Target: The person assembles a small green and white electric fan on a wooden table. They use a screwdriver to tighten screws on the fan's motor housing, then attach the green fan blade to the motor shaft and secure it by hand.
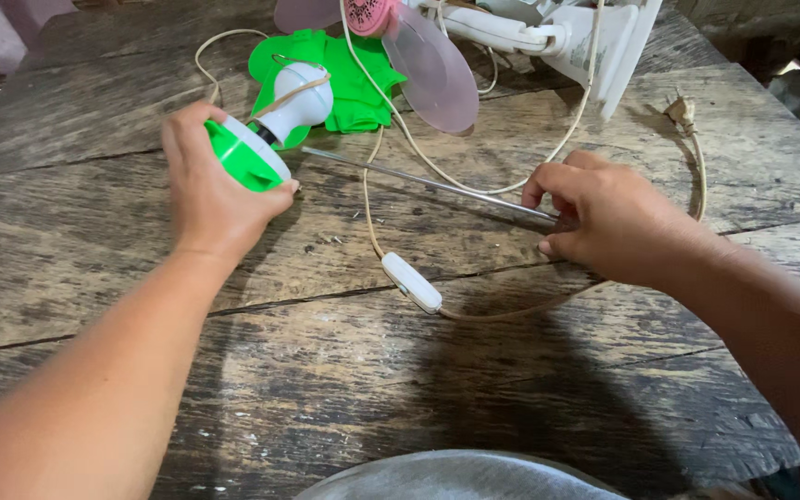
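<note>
My left hand [210,190] grips a green and white rounded fan part [244,153] on the wooden table [530,389]. Just behind it lies a white bulb-shaped motor housing [303,97] on a flat green plastic piece [358,79]. My right hand [608,218] pinches the near end of a long thin metal rod [418,181] that runs leftwards across the boards towards the green part. A beige cord [372,208] with a white inline switch [411,282] passes under the rod and curves below my right hand.
A translucent pink fan blade [437,79] and a white fan body [585,37] lie at the table's far side. The cord's plug [681,111] rests at the right. A grey rounded rim [460,472] shows at the near edge.
</note>
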